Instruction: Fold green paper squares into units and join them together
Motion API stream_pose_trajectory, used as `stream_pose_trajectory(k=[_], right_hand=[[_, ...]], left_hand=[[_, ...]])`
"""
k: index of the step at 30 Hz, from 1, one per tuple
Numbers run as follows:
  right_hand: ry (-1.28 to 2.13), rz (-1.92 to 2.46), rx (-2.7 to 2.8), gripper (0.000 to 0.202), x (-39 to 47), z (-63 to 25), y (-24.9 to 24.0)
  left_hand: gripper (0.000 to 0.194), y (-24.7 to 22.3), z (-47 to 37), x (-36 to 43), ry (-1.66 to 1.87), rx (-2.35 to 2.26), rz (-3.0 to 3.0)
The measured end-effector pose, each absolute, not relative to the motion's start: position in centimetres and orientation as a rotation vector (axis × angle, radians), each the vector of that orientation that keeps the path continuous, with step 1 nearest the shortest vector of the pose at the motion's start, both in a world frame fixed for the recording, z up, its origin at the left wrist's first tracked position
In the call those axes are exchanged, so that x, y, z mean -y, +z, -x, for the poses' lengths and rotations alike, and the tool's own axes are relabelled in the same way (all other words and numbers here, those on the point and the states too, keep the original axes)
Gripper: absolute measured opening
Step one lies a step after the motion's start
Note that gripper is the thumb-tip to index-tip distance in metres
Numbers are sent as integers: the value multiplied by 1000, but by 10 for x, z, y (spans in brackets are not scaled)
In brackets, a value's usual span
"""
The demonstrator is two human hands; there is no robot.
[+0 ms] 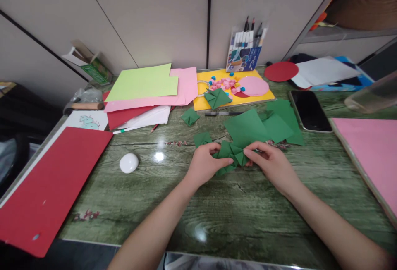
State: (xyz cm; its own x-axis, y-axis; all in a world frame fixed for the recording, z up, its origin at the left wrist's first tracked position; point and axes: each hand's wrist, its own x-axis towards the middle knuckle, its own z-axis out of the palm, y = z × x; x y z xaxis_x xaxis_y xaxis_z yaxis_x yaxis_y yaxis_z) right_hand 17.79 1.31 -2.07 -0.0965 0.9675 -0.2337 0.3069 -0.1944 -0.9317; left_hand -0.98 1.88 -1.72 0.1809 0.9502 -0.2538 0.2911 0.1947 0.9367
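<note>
On a green table (149,204), before pale panels (167,22), left hand (204,160) and right hand (273,162) pinching folded green paper (236,154), apparently layered

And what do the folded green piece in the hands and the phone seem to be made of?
The folded green piece: probably paper, matte, judging by its sharp creases and thin edges. The phone: likely a glass front, smooth and dark; its pale rim could be metal or plastic.

Green wood-grain counter (149,204), glossy, printed blossoms (176,143), red sheet (58,183) along left side, white rounded object (129,163), folded green piece (190,117) mid-counter, black pen (223,113) to its right, overlapping green sheets (246,127), dark-screened phone (310,111) just beside them, yellow sheet (201,103) at back.
</note>
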Motion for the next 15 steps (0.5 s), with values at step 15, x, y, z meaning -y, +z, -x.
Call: stream_pose_trajectory(k=[15], right_hand=[[1362,1414,1119,18,-12,-180,-33]], left_hand=[[26,-19,11,-19,734,-1200,-1201]])
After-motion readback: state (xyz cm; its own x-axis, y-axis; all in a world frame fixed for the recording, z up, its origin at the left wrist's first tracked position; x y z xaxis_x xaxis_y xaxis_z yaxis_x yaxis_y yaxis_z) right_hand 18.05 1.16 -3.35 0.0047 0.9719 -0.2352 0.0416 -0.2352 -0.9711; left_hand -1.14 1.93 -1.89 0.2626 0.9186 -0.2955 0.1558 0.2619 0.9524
